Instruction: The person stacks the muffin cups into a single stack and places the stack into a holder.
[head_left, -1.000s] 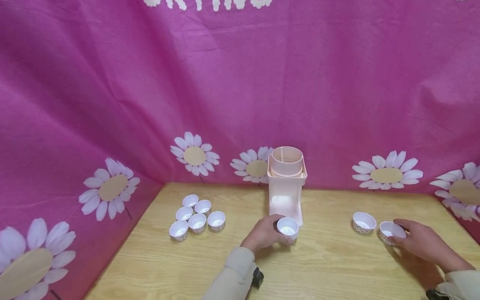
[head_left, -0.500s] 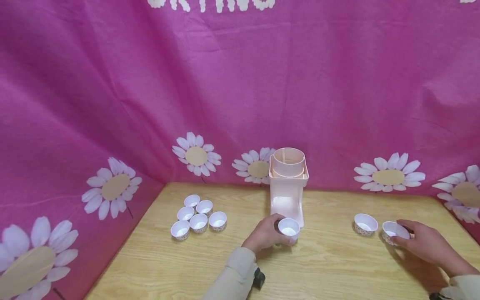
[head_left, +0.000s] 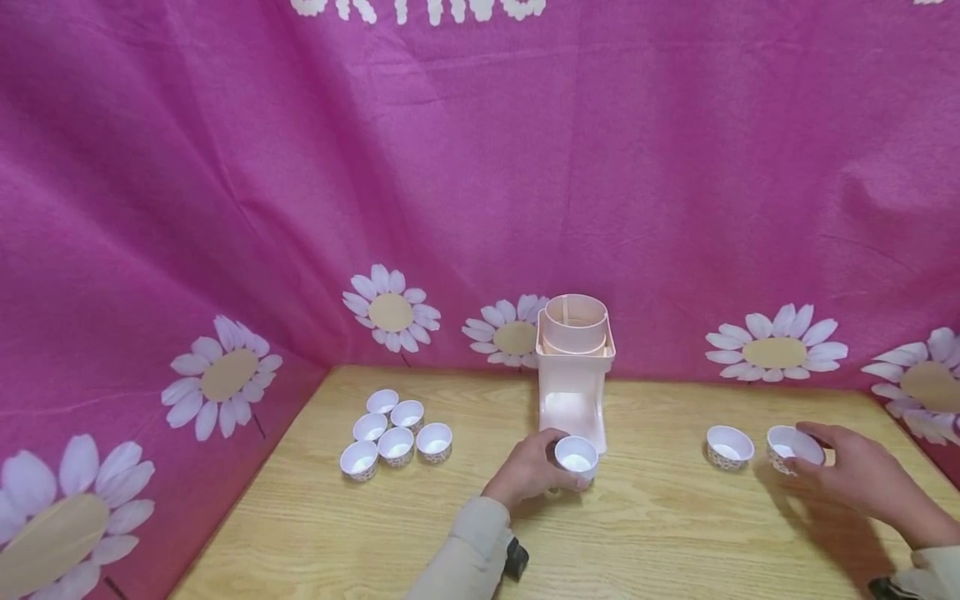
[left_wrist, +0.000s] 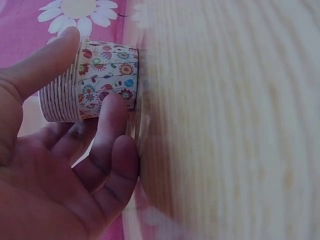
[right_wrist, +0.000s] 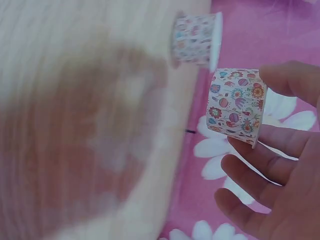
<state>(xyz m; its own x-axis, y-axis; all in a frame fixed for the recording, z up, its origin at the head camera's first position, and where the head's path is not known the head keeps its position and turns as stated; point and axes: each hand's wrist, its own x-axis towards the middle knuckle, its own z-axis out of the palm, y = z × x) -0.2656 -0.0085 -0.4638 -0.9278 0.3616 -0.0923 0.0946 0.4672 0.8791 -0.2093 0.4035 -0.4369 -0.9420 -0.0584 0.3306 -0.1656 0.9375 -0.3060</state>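
I had the left hand point(head_left: 527, 470) gripping a cup stack point(left_wrist: 107, 77) in front of the pale pink stand point(head_left: 573, 375); the right hand point(head_left: 862, 472) pinched one paper cup point(right_wrist: 235, 105) near its rim, above the worktop point(head_left: 660, 533) and just beside an upright cup point(head_left: 729, 447). In my judgement, correct placement required light finger pressure, a level base and a straight descent, without nudging the upright cup.

The head view is evenly bright, with a soft shadow point(head_left: 836, 533) below the right hand point(head_left: 862, 475). The left wrist view is dimmer, its wooden tabletop point(left_wrist: 240, 120) blurred. In the right wrist view, the farther paper cup point(right_wrist: 194, 40) is hazy.
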